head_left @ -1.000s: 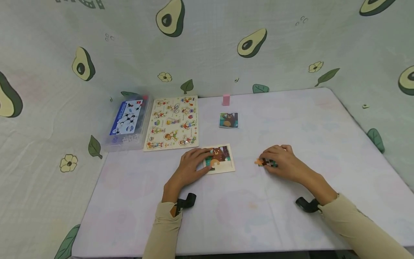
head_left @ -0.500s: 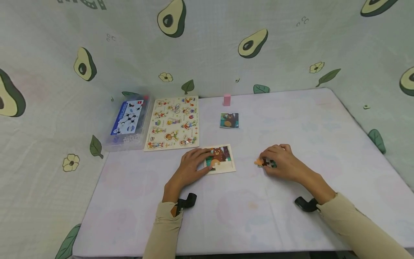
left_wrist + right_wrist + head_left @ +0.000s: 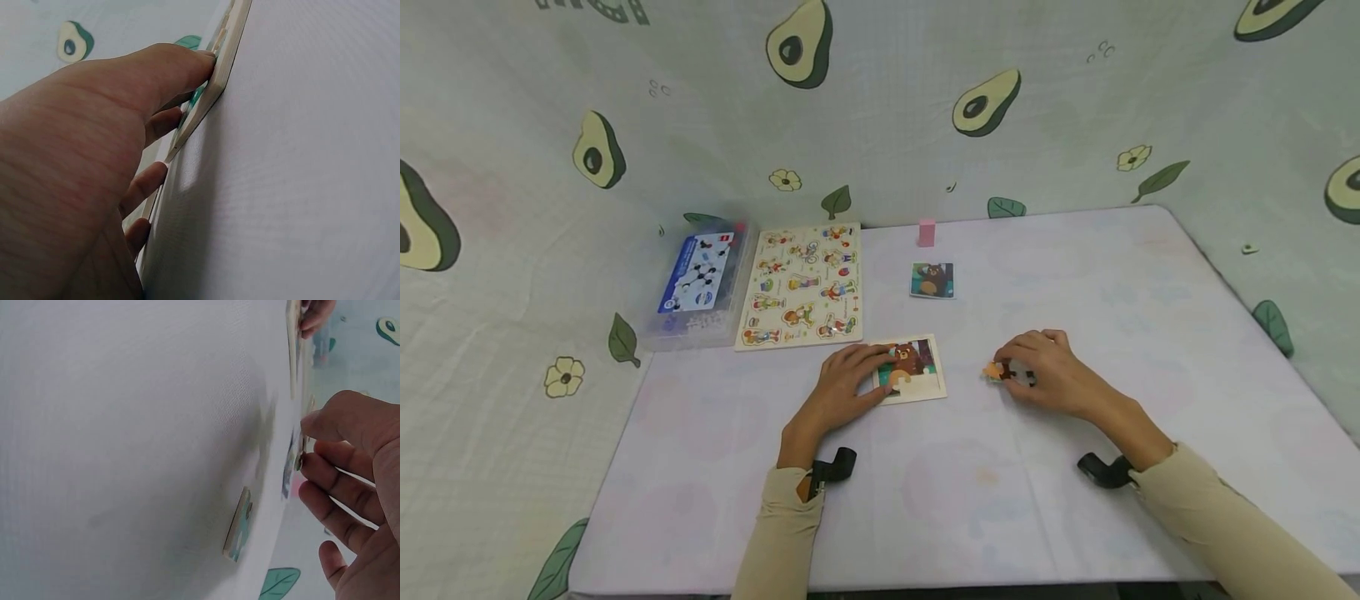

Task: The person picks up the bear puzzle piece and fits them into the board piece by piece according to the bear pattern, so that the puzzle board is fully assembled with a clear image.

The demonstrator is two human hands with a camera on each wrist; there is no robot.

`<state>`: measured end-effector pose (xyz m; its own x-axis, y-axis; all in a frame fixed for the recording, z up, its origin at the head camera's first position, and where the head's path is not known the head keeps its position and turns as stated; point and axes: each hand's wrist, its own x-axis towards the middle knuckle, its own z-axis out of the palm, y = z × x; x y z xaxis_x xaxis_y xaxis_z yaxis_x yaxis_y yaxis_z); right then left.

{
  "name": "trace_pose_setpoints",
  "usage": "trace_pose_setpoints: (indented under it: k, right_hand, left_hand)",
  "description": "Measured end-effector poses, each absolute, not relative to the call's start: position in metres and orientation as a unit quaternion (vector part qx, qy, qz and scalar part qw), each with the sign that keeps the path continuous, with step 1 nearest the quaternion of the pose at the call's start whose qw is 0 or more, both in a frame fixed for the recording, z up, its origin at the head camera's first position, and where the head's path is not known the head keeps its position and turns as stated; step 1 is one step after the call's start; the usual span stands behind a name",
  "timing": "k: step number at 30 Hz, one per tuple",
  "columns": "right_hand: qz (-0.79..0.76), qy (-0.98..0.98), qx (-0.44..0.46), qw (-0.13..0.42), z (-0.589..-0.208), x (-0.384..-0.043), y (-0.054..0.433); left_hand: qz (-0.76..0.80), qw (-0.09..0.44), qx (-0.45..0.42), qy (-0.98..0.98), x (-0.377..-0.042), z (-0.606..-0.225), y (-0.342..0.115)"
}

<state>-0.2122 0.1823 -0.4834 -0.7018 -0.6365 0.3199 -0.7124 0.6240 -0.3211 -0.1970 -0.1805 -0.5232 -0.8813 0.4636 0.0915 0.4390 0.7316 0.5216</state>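
A small wooden tray puzzle (image 3: 927,387) with a bear picture lies on the table, its lower part bare wood. My left hand (image 3: 841,387) rests on its left side, thumb and fingertips touching the picture and the edge. To the right, my right hand (image 3: 1051,373) pinches an orange-and-brown puzzle piece (image 3: 997,371) between thumb and fingers, just over the table. Beneath that hand lies another puzzle piece (image 3: 238,528), teal on top, partly hidden by the fingers in the head view.
Behind the tray puzzle lies a square bear picture (image 3: 932,281), with a pink block (image 3: 927,232) beyond it. A wooden board of children figures (image 3: 801,287) and a clear plastic box (image 3: 692,329) with a blue label stand at the back left. A patterned cloth (image 3: 880,133) hangs behind the table.
My right hand has moved slightly left and up in the head view, carrying the orange-and-brown puzzle piece away from the other piece. My left hand stays on the tray puzzle.
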Motion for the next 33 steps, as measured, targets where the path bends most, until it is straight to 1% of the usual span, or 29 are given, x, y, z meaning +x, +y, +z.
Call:
trace_pose_setpoints:
  k: [4, 12, 21, 33]
  right_hand:
    - [0.215, -0.901, 0.370, 0.074, -0.483, -0.213, 0.179]
    - [0.214, -0.906, 0.363, 0.049, -0.479, -0.213, 0.171]
    - [0.218, -0.899, 0.378, 0.051, -0.481, -0.214, 0.162]
    - [0.228, -0.879, 0.414, 0.062, -0.479, -0.216, 0.142]
  left_hand:
    - [0.276, 0.019, 0.246, 0.929, -0.197, -0.523, -0.180]
    - [0.273, 0.030, 0.238, 0.932, -0.196, -0.521, -0.179]
    - [0.267, 0.037, 0.240, 0.933, -0.197, -0.521, -0.179]
    - [0.279, 0.028, 0.244, 0.928, -0.196, -0.519, -0.181]
